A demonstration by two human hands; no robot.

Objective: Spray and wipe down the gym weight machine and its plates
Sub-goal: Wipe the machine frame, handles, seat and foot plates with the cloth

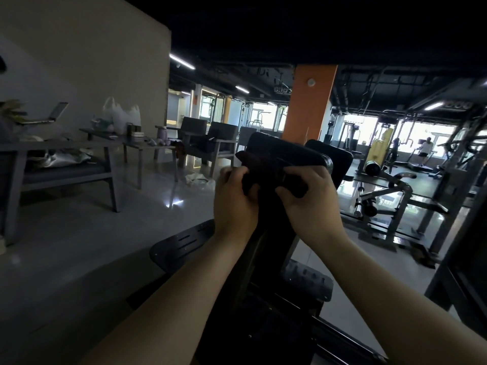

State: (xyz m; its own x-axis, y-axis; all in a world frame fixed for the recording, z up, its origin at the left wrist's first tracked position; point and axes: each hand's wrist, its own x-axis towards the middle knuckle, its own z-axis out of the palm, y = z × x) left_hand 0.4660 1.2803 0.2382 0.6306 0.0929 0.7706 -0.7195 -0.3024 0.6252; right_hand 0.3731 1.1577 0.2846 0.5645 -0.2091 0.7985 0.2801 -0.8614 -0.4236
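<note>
1. Nearest, the dark metal machine frame [253, 312] rises toward 12 o'clock, with a flat slotted plate [184, 242] at its 9 o'clock.
2. Above it, the left hand [234, 196] and the right hand [307, 198] both have their fingers curled around a dark, soft, crumpled cloth [263, 167]. The cloth's long axis runs roughly from 10 to 4 o'clock between them. Neither hand looks clearly nearer to it.
3. The black pad [292, 151] lies just past the knuckles at 12 o'clock. It is smooth with rounded corners and spans 9 to 3 o'clock, so the next wipe likely pushes forward and then sideways along it.
4. Farther off are grey armchairs [216, 143] at 10 o'clock and an orange column [311, 101] at 12 o'clock.
</note>
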